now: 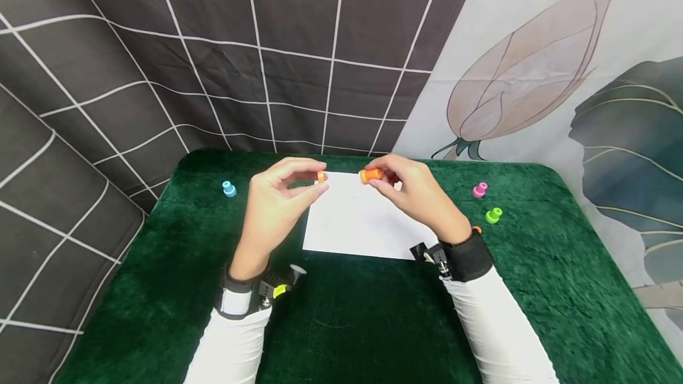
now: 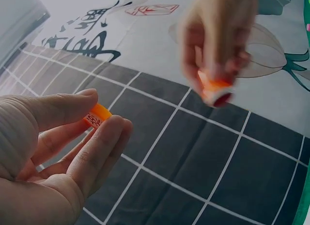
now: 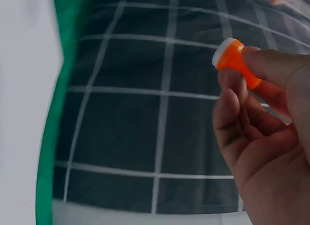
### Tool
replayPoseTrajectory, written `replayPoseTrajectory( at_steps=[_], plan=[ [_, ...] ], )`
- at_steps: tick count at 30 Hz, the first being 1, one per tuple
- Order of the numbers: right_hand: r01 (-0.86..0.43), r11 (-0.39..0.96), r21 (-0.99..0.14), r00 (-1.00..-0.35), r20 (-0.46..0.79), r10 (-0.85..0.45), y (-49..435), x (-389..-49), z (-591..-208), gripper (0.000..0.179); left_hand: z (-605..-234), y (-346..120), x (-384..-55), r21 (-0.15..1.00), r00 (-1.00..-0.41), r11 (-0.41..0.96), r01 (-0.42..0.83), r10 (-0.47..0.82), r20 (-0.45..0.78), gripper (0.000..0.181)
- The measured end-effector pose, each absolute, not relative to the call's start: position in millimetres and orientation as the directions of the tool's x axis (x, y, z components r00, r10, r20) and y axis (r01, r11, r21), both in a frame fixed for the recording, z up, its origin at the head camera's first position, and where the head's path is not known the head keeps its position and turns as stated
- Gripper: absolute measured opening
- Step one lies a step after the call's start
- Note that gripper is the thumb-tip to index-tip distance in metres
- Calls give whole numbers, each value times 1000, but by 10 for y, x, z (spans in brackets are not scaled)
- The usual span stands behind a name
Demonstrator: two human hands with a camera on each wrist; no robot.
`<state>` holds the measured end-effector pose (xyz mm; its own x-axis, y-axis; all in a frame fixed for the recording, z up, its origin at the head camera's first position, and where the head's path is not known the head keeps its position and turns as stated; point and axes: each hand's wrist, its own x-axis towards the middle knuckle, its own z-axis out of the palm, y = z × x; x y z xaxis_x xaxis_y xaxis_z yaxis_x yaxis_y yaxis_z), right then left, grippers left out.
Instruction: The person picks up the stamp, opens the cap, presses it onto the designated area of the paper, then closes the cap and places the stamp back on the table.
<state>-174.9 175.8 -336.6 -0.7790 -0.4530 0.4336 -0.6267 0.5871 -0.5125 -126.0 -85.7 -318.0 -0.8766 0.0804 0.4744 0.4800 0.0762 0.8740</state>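
Over the white sheet of paper (image 1: pixel 363 224), my right hand (image 1: pixel 411 185) grips a small orange stamp (image 1: pixel 370 175) between thumb and fingers. In the left wrist view the stamp's red end face (image 2: pixel 223 99) shows inside a pale rim, blurred. My left hand (image 1: pixel 277 194) pinches a small orange cap (image 2: pixel 98 115) between thumb and fingertips; dark and white marks are printed on it. The two hands are apart, with the cap left of the stamp. In the right wrist view the stamp's white rim (image 3: pixel 223 52) points up and left, away from the palm.
A blue stamp (image 1: pixel 229 189) stands on the green cloth (image 1: pixel 176 265) at the left. On the right are a pink stamp (image 1: pixel 479 189), a green stamp (image 1: pixel 493 215) and an orange piece (image 1: pixel 477 229) mostly hidden by the right wrist. A dark grid-patterned curtain (image 1: pixel 299 70) hangs behind the table.
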Motion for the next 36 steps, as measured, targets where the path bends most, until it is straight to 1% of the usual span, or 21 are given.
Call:
replayPoseTrajectory(
  at_steps=[3,8,13,18,24,36],
  plan=[
    [-598,537,-595,-801,442,-404,1787,-1579,-3301,22,-3184,-801,-1249,882,-885,88,462,109,453,32],
    [-555,410,-724,-828,433,-356,1805,-1380,-3293,27,-3194,-689,-1220,884,-886,111,454,155,436,32],
    [-535,300,-790,-832,432,-346,1789,-1310,-3324,28,-3214,-593,-1191,876,-876,120,468,192,442,33],
    [-553,270,-788,-818,453,-354,1783,-1285,-3326,28,-3240,-515,-1174,866,-864,122,485,218,454,30],
    [-571,254,-781,-802,465,-376,1758,-1282,-3325,29,-3251,-464,-1164,855,-857,137,500,222,466,32],
    [-577,241,-780,-793,466,-392,1732,-1283,-3352,29,-3269,-443,-1157,839,-840,128,529,221,495,33]
  ],
)
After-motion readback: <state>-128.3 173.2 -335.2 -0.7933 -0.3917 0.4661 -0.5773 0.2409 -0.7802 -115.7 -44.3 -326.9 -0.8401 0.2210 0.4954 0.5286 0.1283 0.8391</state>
